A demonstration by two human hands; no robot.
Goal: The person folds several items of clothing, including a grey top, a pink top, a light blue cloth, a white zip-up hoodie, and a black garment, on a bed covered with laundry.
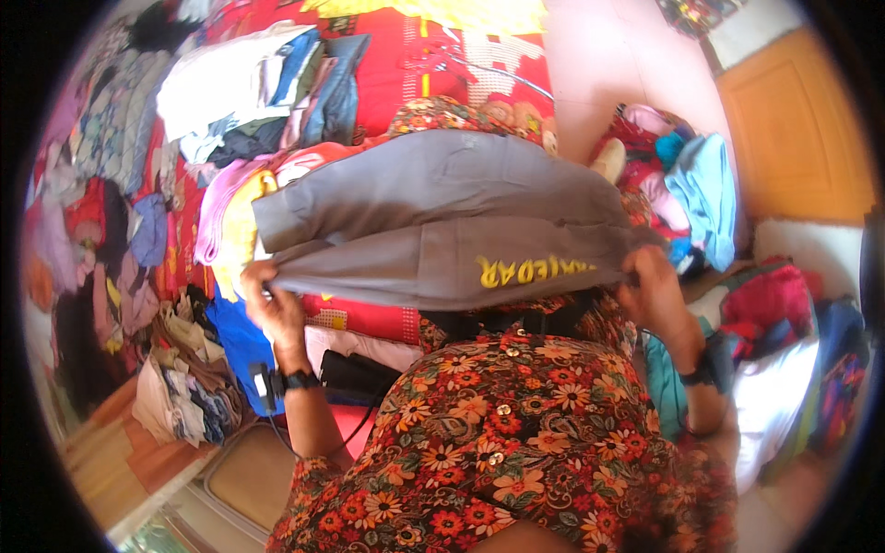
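Observation:
A pair of grey trousers (433, 198) with yellow lettering along one leg is stretched sideways in front of me, one leg lying below the other. My left hand (275, 311) pinches the near left corner of the cloth. At the other end, my right hand (653, 288) is closed on the right edge, partly blurred. The far side of the trousers lies over my flowered lap cloth and the red bedspread (387, 78).
Folded clothes (235, 88) are stacked at the far left. Yellow and pink cloths (230, 212) lie beside my left hand. More garments crowd the left edge, and heaps of clothes (701, 189) stand on the right near a wooden door (797, 120).

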